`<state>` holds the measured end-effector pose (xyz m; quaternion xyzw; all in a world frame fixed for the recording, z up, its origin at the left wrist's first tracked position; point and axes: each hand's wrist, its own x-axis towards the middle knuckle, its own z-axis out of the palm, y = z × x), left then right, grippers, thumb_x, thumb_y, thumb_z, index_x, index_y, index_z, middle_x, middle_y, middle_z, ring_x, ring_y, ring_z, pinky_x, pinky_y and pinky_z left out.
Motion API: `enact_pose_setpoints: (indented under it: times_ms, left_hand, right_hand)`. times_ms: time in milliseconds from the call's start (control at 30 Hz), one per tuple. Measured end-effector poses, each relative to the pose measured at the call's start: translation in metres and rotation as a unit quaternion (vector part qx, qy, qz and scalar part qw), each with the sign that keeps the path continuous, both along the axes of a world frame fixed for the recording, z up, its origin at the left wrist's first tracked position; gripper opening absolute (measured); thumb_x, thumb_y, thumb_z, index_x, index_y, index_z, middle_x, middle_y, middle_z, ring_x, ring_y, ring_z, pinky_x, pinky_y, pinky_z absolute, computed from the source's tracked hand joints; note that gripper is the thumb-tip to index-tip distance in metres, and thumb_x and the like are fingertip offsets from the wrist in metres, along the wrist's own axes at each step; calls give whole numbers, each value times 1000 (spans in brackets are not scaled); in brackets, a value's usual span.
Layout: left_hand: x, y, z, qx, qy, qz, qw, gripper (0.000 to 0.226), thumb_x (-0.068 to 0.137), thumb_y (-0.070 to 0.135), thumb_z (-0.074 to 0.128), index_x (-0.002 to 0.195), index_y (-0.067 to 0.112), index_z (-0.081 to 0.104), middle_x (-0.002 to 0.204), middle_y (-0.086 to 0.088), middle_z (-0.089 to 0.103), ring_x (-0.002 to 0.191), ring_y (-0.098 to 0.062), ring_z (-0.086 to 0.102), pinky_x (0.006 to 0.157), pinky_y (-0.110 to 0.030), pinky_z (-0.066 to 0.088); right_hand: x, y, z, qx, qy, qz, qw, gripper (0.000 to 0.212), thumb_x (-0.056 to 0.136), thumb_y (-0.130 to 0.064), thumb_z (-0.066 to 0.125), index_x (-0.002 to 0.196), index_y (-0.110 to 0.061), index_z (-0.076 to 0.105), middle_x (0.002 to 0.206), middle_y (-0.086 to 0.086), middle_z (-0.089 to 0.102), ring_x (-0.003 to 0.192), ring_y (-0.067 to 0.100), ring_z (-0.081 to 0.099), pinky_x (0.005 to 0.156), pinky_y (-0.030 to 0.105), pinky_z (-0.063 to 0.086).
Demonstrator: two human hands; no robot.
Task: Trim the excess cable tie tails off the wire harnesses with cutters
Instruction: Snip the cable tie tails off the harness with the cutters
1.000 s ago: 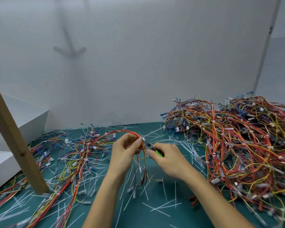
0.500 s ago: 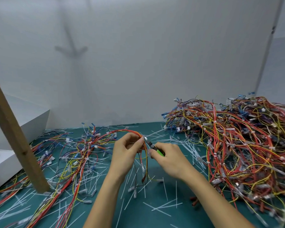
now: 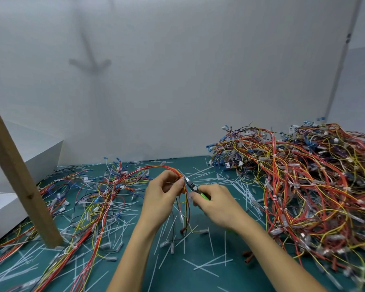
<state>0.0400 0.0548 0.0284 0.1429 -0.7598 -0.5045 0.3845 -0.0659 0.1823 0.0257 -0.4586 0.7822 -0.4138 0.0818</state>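
My left hand (image 3: 162, 197) pinches a red, orange and yellow wire harness (image 3: 152, 168) where it bends, holding it above the green mat. Its loose ends hang down between my hands. My right hand (image 3: 216, 202) grips green-handled cutters (image 3: 195, 188), and their metal jaws sit against the harness right beside my left fingertips. The cable tie at the jaws is too small to make out.
A big tangled heap of harnesses (image 3: 303, 186) fills the right side. More harnesses (image 3: 93, 197) spread over the left of the mat among several cut white tie tails (image 3: 207, 264). A slanted wooden post (image 3: 19, 186) and white boxes (image 3: 13, 165) stand at the left; a white wall is behind.
Both hands have stayed together at the harness bend with only slight shifts. The cutter jaws remain at the same spot on the wires.
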Motion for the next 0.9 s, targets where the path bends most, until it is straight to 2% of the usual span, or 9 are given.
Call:
enact_pose_setpoints:
  times_ms: [100, 333, 467, 600, 700, 800, 900]
  left_hand:
    - [0, -1, -1, -7, -5, 3, 1000, 8, 93, 10, 66, 86, 5, 66, 76, -6, 70, 69, -9, 67, 70, -23, 55]
    - [-1, 0, 0, -14, -13, 0, 1000, 8, 94, 11, 65, 87, 6, 65, 74, 0, 69, 69, -8, 67, 70, -22, 55]
    - [-1, 1, 0, -22, -12, 2, 1000, 9, 94, 10, 64, 88, 5, 64, 76, -6, 68, 69, -10, 65, 72, -27, 55]
    - [-1, 2, 1, -26, -14, 2, 1000, 9, 94, 9, 64, 87, 4, 63, 72, -1, 65, 66, -8, 62, 69, -25, 53]
    - [-1, 2, 1, -43, -20, 6, 999, 11, 94, 8, 63, 84, 8, 61, 70, 4, 64, 65, -8, 60, 68, -27, 50]
    - [-1, 2, 1, -69, -30, 16, 997, 15, 94, 9, 63, 81, 16, 60, 68, 9, 62, 64, -6, 60, 68, -25, 47]
    - [-1, 1, 1, -84, -38, 30, 995, 15, 94, 12, 63, 81, 18, 60, 70, 6, 64, 70, -15, 64, 73, -38, 54]
  right_hand:
    - [0, 0, 0, 3, -4, 2, 1000, 36, 95, -41, 57, 69, -17, 63, 55, -5, 51, 55, 12, 44, 57, 33, 36]
    - [-1, 0, 0, 6, -17, 5, 1000, 37, 95, -41, 57, 69, -14, 64, 58, -2, 54, 56, 15, 46, 57, 32, 37]
    - [-3, -1, -3, 4, -32, 6, 999, 37, 93, -41, 58, 62, -22, 60, 60, 0, 56, 56, 17, 49, 57, 32, 40]
    - [-4, -2, -3, 5, -52, 3, 999, 38, 93, -42, 56, 61, -22, 60, 57, -2, 56, 51, 14, 50, 54, 28, 40]
    - [-2, -1, -4, 0, -131, 22, 991, 39, 95, -39, 55, 62, -19, 61, 51, -3, 52, 45, 16, 48, 44, 26, 41]
    - [0, 1, -1, 1, -230, 65, 971, 38, 100, -32, 52, 67, -14, 61, 51, 0, 50, 40, 19, 47, 42, 25, 42]
    - [1, 3, 8, 10, -289, 108, 951, 38, 103, -28, 47, 73, -8, 60, 52, 3, 52, 40, 20, 52, 43, 25, 47]
